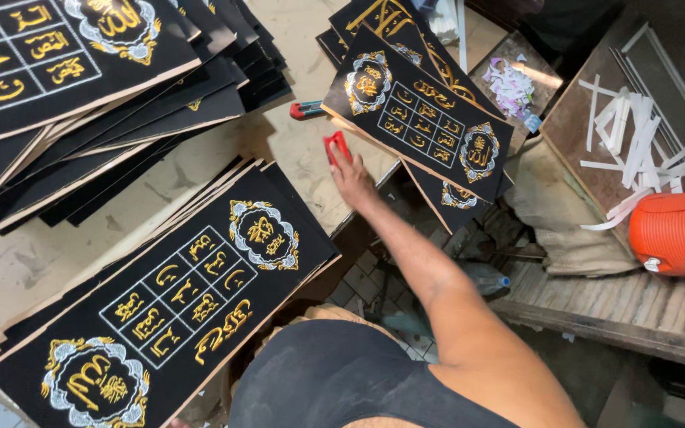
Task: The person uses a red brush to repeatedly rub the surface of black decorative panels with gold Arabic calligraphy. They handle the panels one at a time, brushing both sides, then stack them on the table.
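Nearest the camera a stack of panels (168, 301) lies on the pale, scuffed table (33, 261): flat black boards with gold and silver embroidered script, a grid of small squares in the middle and a scalloped medallion at each end, their raw edges showing light brown. The right hand (352, 176) reaches out past this stack to the table's edge, its fingers curled around a small red tool (336, 146), which sticks up from the top of the grip; how tightly they close I cannot tell, since only the back of the hand shows. The left hand is out of view. Just beyond the tool a second stack (418, 115) of the same panels leans over the table's edge, its near rim touching or almost touching the tool. A red and green cutter (307, 109) lies on the table just left of it. Farther left, more panels (81, 71) are fanned out in a pile. To the right, white strips (636, 135) lie scattered on a brown board beside a ribbed orange jug (671, 231).
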